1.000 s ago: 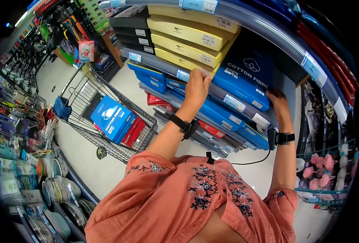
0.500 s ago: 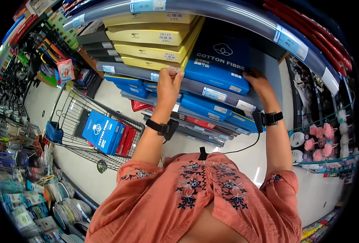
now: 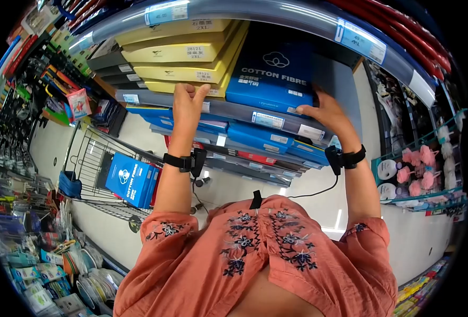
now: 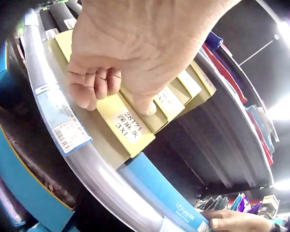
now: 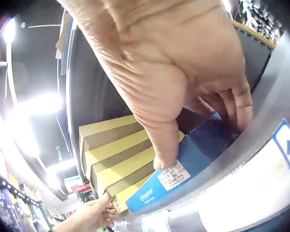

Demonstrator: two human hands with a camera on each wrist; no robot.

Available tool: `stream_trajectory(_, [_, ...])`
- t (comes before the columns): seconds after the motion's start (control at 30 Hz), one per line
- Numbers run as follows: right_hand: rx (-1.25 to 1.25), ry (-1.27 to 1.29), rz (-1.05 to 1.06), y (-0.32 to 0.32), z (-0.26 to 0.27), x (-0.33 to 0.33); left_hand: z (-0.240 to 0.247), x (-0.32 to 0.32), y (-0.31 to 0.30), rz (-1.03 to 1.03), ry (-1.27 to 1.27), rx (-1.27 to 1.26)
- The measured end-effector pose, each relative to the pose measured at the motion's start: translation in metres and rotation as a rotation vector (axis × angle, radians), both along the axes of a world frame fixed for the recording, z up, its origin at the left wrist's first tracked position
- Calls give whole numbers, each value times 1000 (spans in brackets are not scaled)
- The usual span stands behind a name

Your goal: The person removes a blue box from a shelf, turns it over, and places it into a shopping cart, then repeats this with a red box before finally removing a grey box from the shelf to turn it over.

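A blue "COTTON FIBRE" box (image 3: 271, 84) lies flat on the shelf, just right of a stack of yellow boxes (image 3: 177, 73). My right hand (image 3: 329, 112) grips its front right corner. In the right wrist view the thumb (image 5: 166, 147) presses the front face beside a white label, with the fingers along the far side. My left hand (image 3: 188, 109) is at the lowest yellow box (image 4: 128, 124), pinching its front: in the left wrist view the thumb lies over its top edge and the other fingers curl against the front.
A clear price rail (image 3: 234, 112) runs along the shelf front, with more blue boxes (image 3: 257, 138) below. Another shelf edge (image 3: 265, 18) arches overhead. At left stands a wire shopping cart (image 3: 94, 150) holding a blue box (image 3: 131, 179). Pink hair accessories (image 3: 416, 171) hang at right.
The head view has swung so the shelf appears further left. My right thumb has come round to the blue box's front face. The left hand has slid a little left along the yellow box.
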State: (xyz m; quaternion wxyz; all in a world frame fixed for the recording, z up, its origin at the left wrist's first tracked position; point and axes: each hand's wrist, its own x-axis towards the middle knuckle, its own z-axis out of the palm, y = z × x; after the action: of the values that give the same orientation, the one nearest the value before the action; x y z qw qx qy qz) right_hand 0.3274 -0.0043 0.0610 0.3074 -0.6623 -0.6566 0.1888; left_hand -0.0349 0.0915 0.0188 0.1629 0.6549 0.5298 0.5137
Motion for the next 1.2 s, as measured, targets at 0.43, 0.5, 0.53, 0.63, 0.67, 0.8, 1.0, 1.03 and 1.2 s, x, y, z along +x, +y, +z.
stream_trajectory(0.43, [130,-156,42,2,-13,-1,-9,-2,9,-38,-115,-40])
stream_trajectory(0.5, [86,-171,33,-3,-12,-3,-7,-3,1,-24,-142,-81])
stream_trajectory(0.53, [52,-168,21,-8,-5,-8,-3,-3,-3,-7,-142,-96])
stream_trajectory(0.63, [39,-155,-3,-12,-4,-9,12,-3,-9,7,-156,-60])
stream_trajectory(0.67, [48,-151,-8,-13,-5,-8,17,-3,-11,6,-164,-38])
stream_trajectory(0.8, [62,-113,-24,-17,-6,-7,31,-5,-4,1,-138,15])
stream_trajectory(1.0, [114,-119,-40,-17,-12,-14,14,-5,23,-32,-124,125])
stream_trajectory(1.03, [114,-106,-51,-18,-14,-15,12,-8,25,-34,-111,125])
stream_trajectory(1.2, [239,-185,-75,-22,-19,-12,6,-21,37,-68,-45,89])
